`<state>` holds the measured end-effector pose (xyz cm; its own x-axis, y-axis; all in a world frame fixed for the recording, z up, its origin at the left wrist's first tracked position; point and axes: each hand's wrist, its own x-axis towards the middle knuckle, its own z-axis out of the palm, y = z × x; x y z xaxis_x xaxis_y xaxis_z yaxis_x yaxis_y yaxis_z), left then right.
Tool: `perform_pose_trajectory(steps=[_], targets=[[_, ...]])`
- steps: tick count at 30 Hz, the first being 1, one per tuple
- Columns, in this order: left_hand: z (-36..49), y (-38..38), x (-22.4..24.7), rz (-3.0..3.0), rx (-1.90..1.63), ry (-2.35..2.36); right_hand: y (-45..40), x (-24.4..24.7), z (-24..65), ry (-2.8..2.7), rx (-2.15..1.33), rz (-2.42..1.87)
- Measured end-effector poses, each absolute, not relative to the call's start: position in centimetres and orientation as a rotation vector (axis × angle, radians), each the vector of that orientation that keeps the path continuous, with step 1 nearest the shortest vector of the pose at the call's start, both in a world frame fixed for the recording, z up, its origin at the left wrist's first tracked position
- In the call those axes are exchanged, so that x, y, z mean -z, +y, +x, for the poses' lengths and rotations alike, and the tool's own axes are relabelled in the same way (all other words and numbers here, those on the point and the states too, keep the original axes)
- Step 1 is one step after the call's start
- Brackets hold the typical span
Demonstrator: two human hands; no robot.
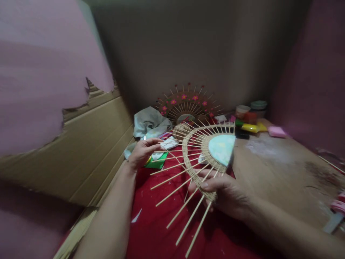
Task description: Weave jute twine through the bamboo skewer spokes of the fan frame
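A half-round fan frame [192, 172] of thin wooden sticks, woven with twine in two bands, is tilted in front of me. Its flat centre piece [221, 149] is pale blue-green. My right hand [229, 192] grips the lower end of the outer woven band, thumb on top and fingers underneath. To the left of the sticks, my left hand [144, 153] is closed in a pinch. A thin strand of twine [174, 157] runs from the outer band to its fingertips. Behind the frame sits a ball of twine [181, 131], partly hidden by the sticks.
A finished-looking fan with pink flowers [185, 102] leans on the back wall. Cardboard [99, 144] stands at left. Grey cloth [151, 122] and green paper [159, 162] lie behind my left hand. Tubs [258, 106] and coloured packets [250, 127] stand back right. Red cloth [153, 223] lies below.
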<state>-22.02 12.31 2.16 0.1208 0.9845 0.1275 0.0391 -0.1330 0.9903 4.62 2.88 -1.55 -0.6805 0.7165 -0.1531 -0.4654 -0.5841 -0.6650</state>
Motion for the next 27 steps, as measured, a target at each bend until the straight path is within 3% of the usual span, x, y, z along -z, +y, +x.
perform_pose_trajectory(steps=[9,17,21,27], targets=[[-21.7,12.2,-2.7,1.924,-1.093,1.341,2.0,1.4,5.7,-0.765,-2.156,-0.684],[-21.3,12.4,-2.9,2.187,-1.155,1.259,2.1,1.6,5.6,-0.76,-2.191,-0.659],[-21.2,12.2,-3.1,2.114,-1.199,1.255,2.1,1.7,5.7,-0.778,-2.21,-0.646],[-20.6,11.9,-3.0,1.455,-1.344,1.185,2.0,1.5,6.0,-0.781,-2.247,-0.551]])
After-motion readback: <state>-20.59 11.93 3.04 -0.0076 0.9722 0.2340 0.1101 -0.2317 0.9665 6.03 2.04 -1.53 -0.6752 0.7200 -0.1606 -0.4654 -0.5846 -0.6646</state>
